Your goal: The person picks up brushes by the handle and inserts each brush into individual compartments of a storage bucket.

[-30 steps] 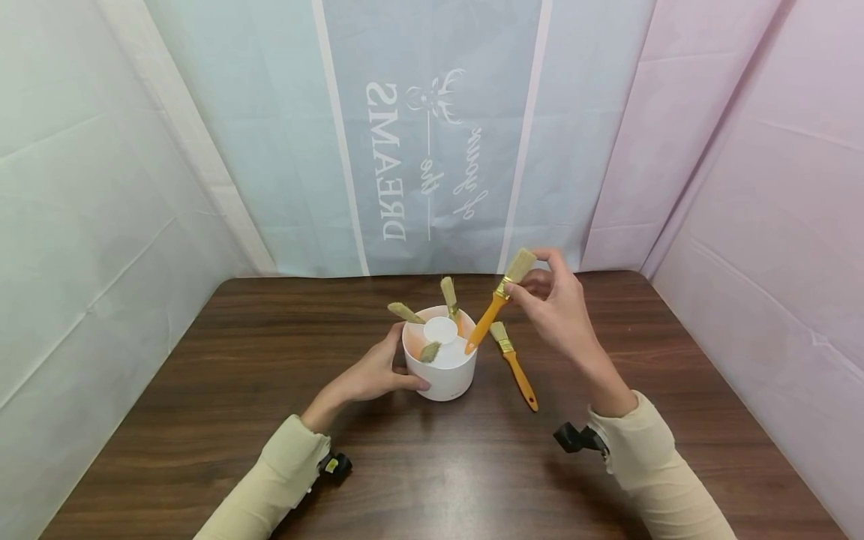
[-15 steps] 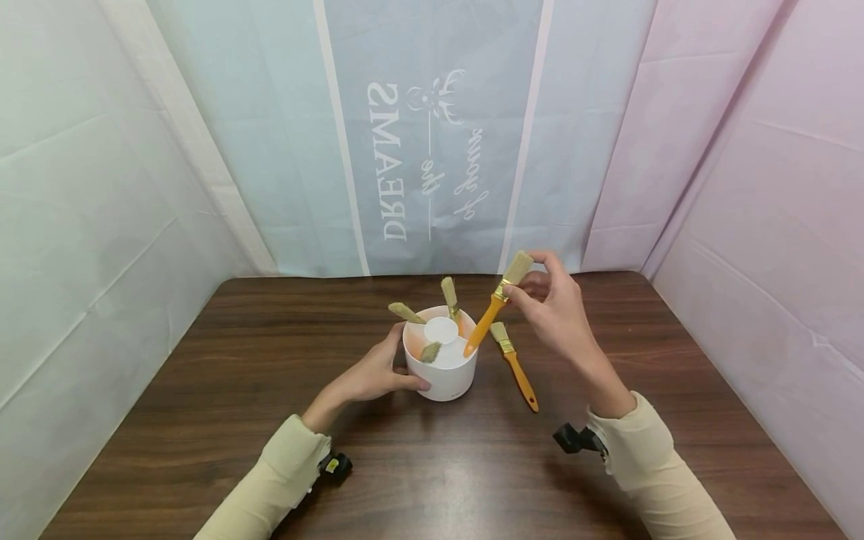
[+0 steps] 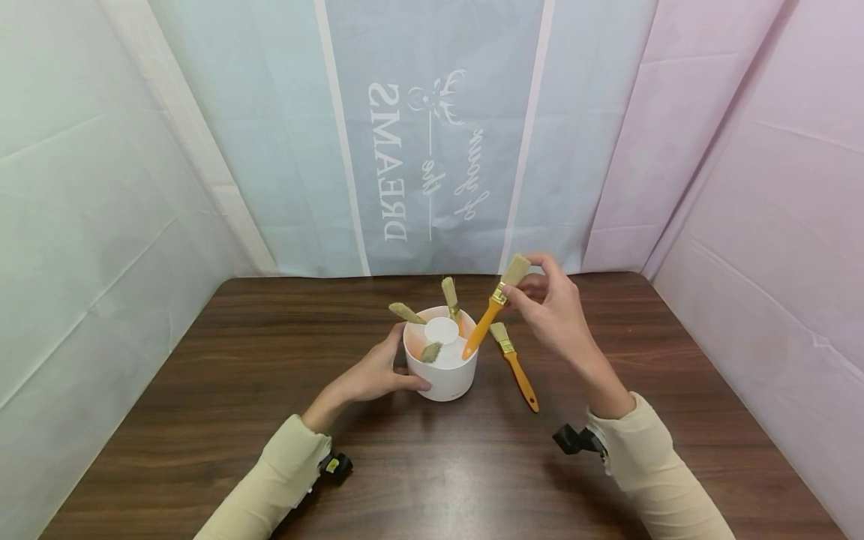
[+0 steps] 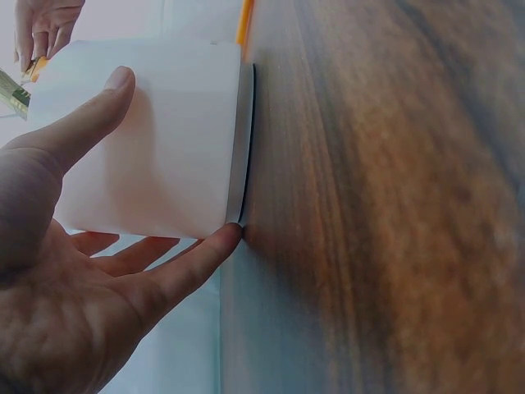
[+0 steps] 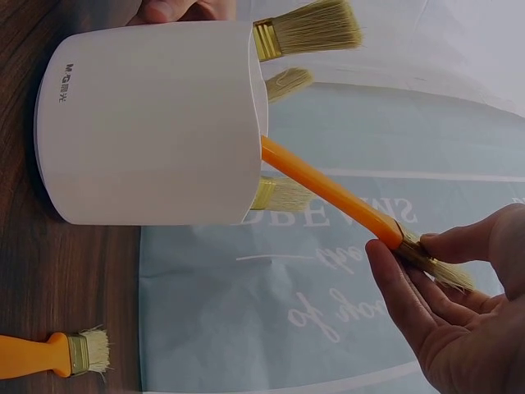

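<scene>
A round white pen holder (image 3: 448, 381) with a disc in its middle stands upright on the table. My left hand (image 3: 370, 375) grips its left side, thumb on the front wall and fingers round the far side in the left wrist view. Between thumb and fingers, my right hand (image 3: 556, 311) pinches a paintbrush (image 3: 483, 330) by its brass ferrule, bristles up. The orange handle slants down to the holder's right-hand opening, its end just inside the rim. Three other paintbrushes stand in the holder, bristles up: one at left (image 3: 406, 313), one behind (image 3: 450, 295), one in front (image 3: 430, 352).
Another paintbrush (image 3: 519, 375) lies on the dark wooden table (image 3: 445, 480) just right of the holder, bristles pointing away. A printed cloth (image 3: 439, 165) hangs along the table's far edge. Pale sheets (image 3: 88, 225) hang at both sides.
My right hand has shifted slightly left and down, so the paintbrush's handle end sits a little lower at the holder's opening. The left hand and holder have stayed put.
</scene>
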